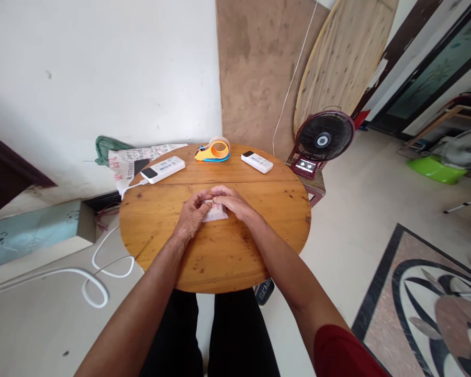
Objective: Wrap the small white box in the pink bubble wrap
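Note:
A small whitish packet with reddish print (217,211) lies at the middle of the round wooden table (220,262). My left hand (194,212) is closed on its left side, thumb on top. From the right, my right hand (233,201) reaches over the packet's far edge, its fingers bent and pressed to it. The fingertips of both hands nearly meet there, hiding the far part of the packet. What exactly the packet is, I cannot make out.
Toward the back stand an orange and blue tape dispenser (215,151) and a white power strip (165,169) with a cable; another white strip-like device (257,162) lies to the right. A dark red fan (324,137) stands beyond the right edge, a white wall (102,68) behind.

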Demonstrator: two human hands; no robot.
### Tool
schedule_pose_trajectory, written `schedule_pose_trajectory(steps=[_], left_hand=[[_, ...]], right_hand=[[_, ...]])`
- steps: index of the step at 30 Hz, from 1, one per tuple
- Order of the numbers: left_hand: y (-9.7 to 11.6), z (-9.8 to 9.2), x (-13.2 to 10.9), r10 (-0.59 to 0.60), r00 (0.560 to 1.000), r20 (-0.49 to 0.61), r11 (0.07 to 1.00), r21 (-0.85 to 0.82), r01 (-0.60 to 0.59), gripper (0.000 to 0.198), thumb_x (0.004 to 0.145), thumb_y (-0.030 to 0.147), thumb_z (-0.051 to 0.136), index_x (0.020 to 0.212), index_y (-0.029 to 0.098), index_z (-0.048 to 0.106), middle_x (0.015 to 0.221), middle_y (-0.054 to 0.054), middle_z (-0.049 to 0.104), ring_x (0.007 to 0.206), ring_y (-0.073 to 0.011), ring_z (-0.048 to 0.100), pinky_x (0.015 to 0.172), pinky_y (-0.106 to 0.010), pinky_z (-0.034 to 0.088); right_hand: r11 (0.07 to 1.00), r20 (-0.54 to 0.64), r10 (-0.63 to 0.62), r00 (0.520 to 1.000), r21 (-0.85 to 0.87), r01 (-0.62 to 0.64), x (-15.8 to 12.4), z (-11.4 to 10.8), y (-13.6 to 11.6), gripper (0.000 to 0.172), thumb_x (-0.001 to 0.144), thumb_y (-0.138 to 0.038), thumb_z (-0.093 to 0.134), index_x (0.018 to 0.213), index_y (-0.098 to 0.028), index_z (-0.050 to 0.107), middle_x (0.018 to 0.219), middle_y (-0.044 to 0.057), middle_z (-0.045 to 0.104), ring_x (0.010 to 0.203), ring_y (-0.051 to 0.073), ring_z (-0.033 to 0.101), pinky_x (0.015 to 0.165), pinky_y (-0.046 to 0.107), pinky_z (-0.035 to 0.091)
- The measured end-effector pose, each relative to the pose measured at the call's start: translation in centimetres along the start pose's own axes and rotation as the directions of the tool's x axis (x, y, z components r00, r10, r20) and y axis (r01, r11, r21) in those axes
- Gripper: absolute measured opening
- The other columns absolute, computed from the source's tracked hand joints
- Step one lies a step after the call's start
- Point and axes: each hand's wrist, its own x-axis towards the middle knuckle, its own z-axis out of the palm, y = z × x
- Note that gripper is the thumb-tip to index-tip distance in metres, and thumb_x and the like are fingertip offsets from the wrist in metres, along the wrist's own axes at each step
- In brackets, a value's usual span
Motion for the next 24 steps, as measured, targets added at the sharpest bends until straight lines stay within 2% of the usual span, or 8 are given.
schedule_pose_trajectory(steps=[3,8,11,15,18,24], left_hand=[[0.0,-0.1,0.0,0.007,1.0,0.007,1.0,-0.01,-0.007,0.063,0.058,0.039,0.082,0.112,0.017,0.059,0.106,-0.006,0.068,0.088,-0.0178,0.063,0.082,-0.032,0.047],[0.1,0.0,0.0,0.03,0.999,0.034,0.999,-0.012,-0.029,0.06,0.061,0.039,0.08,0.113,0.016,0.06,0.105,-0.006,0.068,0.089,-0.0175,0.062,0.083,-0.031,0.046],[0.1,0.0,-0.2,0.015,1.0,-0.008,1.0,0.011,-0.015,0.06,0.06,0.039,0.08,0.112,0.017,0.059,0.108,-0.007,0.067,0.089,-0.0187,0.062,0.081,-0.032,0.047],[0.2,-0.1,-0.4,0.03,0.997,-0.065,0.998,0.049,-0.027,0.059,0.059,0.037,0.079,0.111,0.018,0.061,0.117,-0.01,0.064,0.102,-0.0231,0.06,0.085,-0.035,0.048],[0.3,-0.3,-0.3,0.044,0.992,-0.115,0.999,0.029,-0.04,0.055,0.059,0.036,0.078,0.109,0.019,0.062,0.115,-0.009,0.065,0.106,-0.0244,0.059,0.089,-0.037,0.048],[0.7,-0.6,-0.1,0.009,0.978,-0.21,0.999,-0.048,-0.02,0.045,0.058,0.031,0.077,0.1,0.019,0.065,0.103,-0.006,0.068,0.098,-0.0208,0.062,0.09,-0.036,0.047]], right_hand=[[0.999,-0.03,-0.032,0.999,-0.041,0.03,0.1,0.7,0.2,0.029,0.071,-0.02,0.064,0.099,-0.02,0.059,0.098,0.001,0.07,0.087,0.014,0.063,0.073,0.025,0.05],[0.996,-0.062,-0.016,0.998,-0.087,0.011,0.1,1.4,0.1,0.03,0.071,-0.016,0.063,0.101,-0.02,0.059,0.095,0.0,0.07,0.078,0.012,0.062,0.068,0.024,0.049],[0.999,-0.078,-0.024,0.997,-0.024,0.022,-0.2,0.6,-0.3,0.027,0.071,-0.025,0.067,0.096,-0.021,0.061,0.089,-0.001,0.069,0.08,0.013,0.062,0.068,0.023,0.048],[0.991,-0.15,0.027,0.988,0.134,-0.007,-0.4,-0.8,-1.0,0.025,0.069,-0.037,0.07,0.087,-0.021,0.063,0.087,0.001,0.068,0.083,0.015,0.062,0.062,0.022,0.048],[0.983,-0.167,0.056,0.984,0.183,-0.025,-0.4,-1.3,-1.1,0.025,0.067,-0.036,0.073,0.084,-0.02,0.063,0.091,0.003,0.068,0.084,0.016,0.063,0.06,0.022,0.049],[0.981,-0.175,0.056,0.983,0.195,-0.021,-0.3,-1.3,-1.0,0.023,0.066,-0.034,0.074,0.079,-0.019,0.064,0.089,0.004,0.067,0.081,0.015,0.063,0.057,0.021,0.047]])
